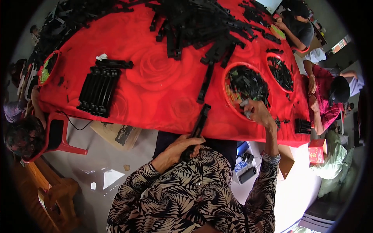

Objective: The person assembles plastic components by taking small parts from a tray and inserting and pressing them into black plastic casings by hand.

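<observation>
Two bare hands in the head view, both ours. Left hand (180,148): grip closed round the lower part of a long black plastic bar (201,119), just in front of our torso at the near edge of the bench (155,110). Bar is tilted, free end pointing away from us and a bit right, over the red rose-print cloth (155,70). Right hand (258,112): at the large red-rimmed basket (244,63), fingers bent down toward the small black plastic pieces (248,79) in it, grey wraps on the fingertips. We can't tell whether that grip has closed on a piece.

Second bar (206,83) lies on the cloth just beyond the held one's tip, its far end by the big heap of black bars (194,23). To our left we see a row of bars (99,91) set side by side, another bar (116,63) crosswise at their far end, a white scrap (101,57) just beside it. Right of the large basket: a smaller red-rimmed basket (275,54), also holding small black pieces. Co-worker in a pink-and-black shirt (330,99) is at the right side, hands by the bench edge. Red chair (64,146) stands lower left.
</observation>
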Available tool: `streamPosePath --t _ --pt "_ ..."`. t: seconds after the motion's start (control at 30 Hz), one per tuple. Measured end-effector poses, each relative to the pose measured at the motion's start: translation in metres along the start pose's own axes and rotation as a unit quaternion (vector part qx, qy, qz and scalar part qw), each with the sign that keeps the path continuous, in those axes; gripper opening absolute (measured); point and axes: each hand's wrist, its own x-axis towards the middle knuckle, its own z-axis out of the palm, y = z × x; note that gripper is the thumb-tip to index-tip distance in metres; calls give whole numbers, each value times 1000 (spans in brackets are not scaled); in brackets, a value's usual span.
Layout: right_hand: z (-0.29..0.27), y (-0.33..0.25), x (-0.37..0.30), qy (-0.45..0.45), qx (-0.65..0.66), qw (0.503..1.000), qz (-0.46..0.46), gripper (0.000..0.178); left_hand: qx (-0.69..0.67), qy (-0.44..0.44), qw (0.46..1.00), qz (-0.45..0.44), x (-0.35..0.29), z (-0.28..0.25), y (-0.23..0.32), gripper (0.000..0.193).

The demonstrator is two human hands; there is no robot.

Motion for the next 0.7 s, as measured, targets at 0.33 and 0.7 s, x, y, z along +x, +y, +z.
streamPosePath --t 0.33,0.7 --pt "9 7 -13 132 -39 989 -53 35 40 -24 999 17 3 1 4 20" --pt "113 -98 -57 95 157 934 -308 49 -126 -76 989 1 9 -7 -11 23"
